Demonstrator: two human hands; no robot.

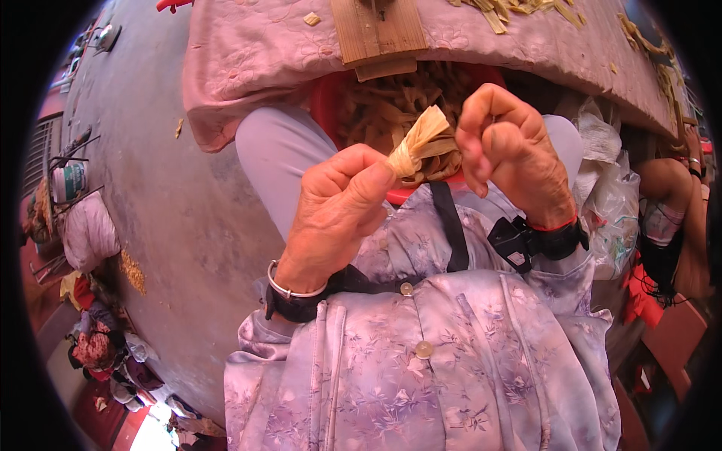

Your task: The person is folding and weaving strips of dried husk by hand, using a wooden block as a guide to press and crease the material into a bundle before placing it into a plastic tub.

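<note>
My left hand (338,203) pinches a small bundle of dried, pale yellow plant strips, likely husk (417,144), between thumb and forefinger. The bundle is wrapped tightly at its lower end and fans out at the top. Just right of the fanned end is my right hand (510,149), its fingers curled. Whether a thin strand is held in it cannot be made out. Below both hands, a red basin (401,196) full of loose dried strips (378,101) sits between my knees, partly under the cloth edge.
A pink quilted cloth (254,62) covers the surface ahead, with a wooden board (381,34) and loose strips (507,11) on it. Plastic bags (609,214) lie beside my right knee. Another person's bent leg (668,180) shows at far right. Concrete floor (169,225) stretches left, with a bucket (70,182).
</note>
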